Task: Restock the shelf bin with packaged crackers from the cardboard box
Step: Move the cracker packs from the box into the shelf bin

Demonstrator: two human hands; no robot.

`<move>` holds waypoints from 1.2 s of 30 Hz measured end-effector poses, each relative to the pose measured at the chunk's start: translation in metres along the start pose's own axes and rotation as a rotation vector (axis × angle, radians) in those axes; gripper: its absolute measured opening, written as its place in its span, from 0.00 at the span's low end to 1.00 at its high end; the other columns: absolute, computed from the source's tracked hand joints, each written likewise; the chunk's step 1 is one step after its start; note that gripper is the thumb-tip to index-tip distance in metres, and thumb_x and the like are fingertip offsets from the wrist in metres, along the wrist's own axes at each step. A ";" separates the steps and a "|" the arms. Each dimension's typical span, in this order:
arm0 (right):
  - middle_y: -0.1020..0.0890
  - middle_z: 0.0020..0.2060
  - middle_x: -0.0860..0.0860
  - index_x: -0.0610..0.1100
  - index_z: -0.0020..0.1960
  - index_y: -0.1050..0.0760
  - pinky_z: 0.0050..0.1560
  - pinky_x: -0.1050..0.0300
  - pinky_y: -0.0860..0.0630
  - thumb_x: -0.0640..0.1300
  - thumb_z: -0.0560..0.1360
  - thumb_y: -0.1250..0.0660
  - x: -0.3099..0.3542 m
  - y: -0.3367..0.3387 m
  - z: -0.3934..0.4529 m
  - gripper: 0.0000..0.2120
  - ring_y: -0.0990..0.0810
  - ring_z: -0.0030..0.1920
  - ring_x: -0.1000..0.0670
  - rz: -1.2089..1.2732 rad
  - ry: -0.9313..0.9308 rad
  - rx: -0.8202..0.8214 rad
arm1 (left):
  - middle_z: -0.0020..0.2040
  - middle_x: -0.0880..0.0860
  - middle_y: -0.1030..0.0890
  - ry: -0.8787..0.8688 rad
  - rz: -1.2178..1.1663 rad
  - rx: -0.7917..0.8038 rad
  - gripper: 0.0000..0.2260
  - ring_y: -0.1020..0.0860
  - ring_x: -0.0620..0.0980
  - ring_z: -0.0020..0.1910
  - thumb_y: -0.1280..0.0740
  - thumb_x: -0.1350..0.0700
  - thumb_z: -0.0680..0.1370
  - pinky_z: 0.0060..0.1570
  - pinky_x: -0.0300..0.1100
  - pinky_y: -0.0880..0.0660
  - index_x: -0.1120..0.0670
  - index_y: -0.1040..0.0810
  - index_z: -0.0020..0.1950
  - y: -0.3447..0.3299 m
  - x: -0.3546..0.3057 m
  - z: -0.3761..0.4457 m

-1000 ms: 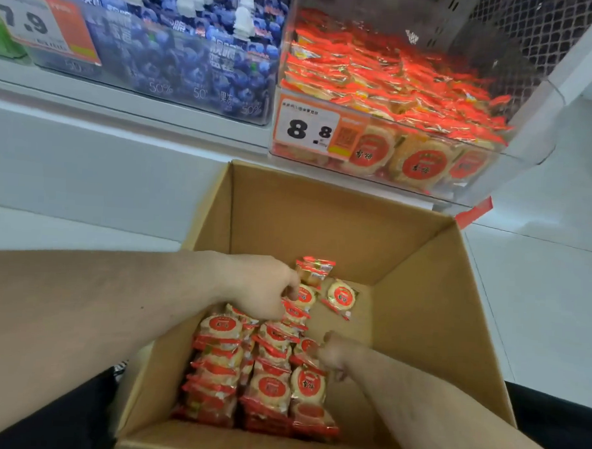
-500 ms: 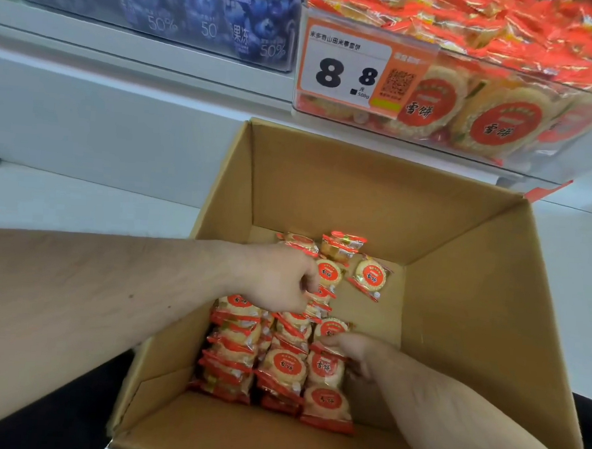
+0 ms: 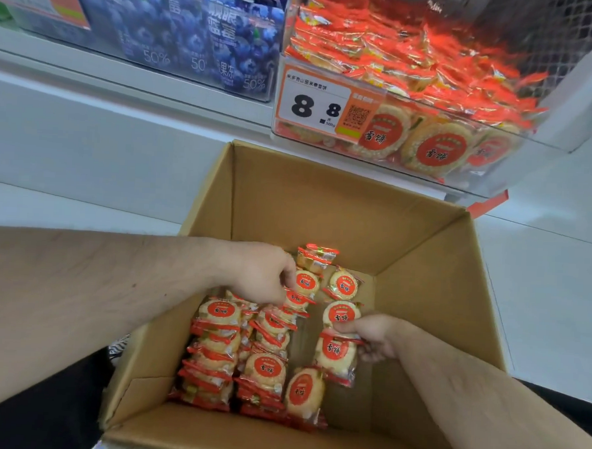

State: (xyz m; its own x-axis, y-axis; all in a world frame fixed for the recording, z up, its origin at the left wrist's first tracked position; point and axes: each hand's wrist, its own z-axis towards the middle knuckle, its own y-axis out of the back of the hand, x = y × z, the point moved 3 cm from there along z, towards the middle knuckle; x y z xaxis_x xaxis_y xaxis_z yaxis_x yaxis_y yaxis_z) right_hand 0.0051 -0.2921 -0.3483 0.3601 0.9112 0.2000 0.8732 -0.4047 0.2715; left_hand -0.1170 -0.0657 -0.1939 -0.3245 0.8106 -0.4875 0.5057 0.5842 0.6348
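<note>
An open cardboard box stands on the floor below the shelf. Rows of red-and-white cracker packs fill its left half. My left hand reaches in from the left, fingers closed on cracker packs near the box's far side. My right hand comes in from the lower right and pinches a line of cracker packs lifted off the pile. Above, the clear shelf bin is heaped with the same crackers.
A price tag reading 8.8 is fixed to the bin's front. To the left a second clear bin holds blue blueberry jelly pouches. The white shelf ledge runs above the box. Pale floor tiles lie on the right.
My right hand has closed on a line of packs and raised them from the pile. My left hand stays on the far packs. The view has tilted up toward the bin.
</note>
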 end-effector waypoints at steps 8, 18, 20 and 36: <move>0.18 0.41 0.50 0.48 0.51 0.23 0.41 0.59 0.27 0.50 0.73 0.28 0.071 0.021 -0.125 0.10 0.25 0.38 0.52 0.088 0.345 0.123 | 0.61 0.48 0.24 0.066 -0.165 0.014 0.34 0.23 0.47 0.55 0.28 0.43 0.71 0.56 0.43 0.24 0.49 0.36 0.73 0.007 -0.008 -0.015; 0.15 0.47 0.48 0.47 0.54 0.20 0.44 0.55 0.27 0.51 0.69 0.25 0.096 0.022 -0.252 0.16 0.19 0.45 0.50 0.231 0.818 0.101 | 0.56 0.54 0.16 -0.178 -1.070 0.040 0.21 0.18 0.56 0.55 0.29 0.61 0.76 0.58 0.58 0.23 0.47 0.29 0.65 0.022 -0.052 -0.044; 0.15 0.42 0.50 0.48 0.49 0.19 0.42 0.55 0.29 0.49 0.68 0.29 0.096 0.026 -0.269 0.10 0.19 0.41 0.52 0.329 0.903 0.024 | 0.56 0.56 0.16 -0.222 -1.126 0.008 0.18 0.18 0.58 0.55 0.31 0.63 0.77 0.56 0.57 0.22 0.49 0.27 0.64 0.030 -0.057 -0.047; 0.17 0.35 0.45 0.41 0.38 0.17 0.36 0.57 0.24 0.40 0.69 0.35 0.096 0.048 -0.313 0.09 0.17 0.36 0.49 0.613 1.135 0.079 | 0.51 0.58 0.15 -0.491 -1.426 -0.346 0.29 0.16 0.58 0.49 0.26 0.66 0.62 0.46 0.49 0.18 0.53 0.26 0.61 0.084 -0.072 -0.076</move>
State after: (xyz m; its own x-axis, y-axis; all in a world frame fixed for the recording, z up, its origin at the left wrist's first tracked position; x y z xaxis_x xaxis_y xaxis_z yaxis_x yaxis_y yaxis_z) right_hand -0.0217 -0.2480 -0.0210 0.2619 -0.0106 0.9650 0.6962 -0.6904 -0.1965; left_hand -0.1117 -0.0720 -0.0600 -0.0400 -0.4601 -0.8870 -0.2099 0.8718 -0.4427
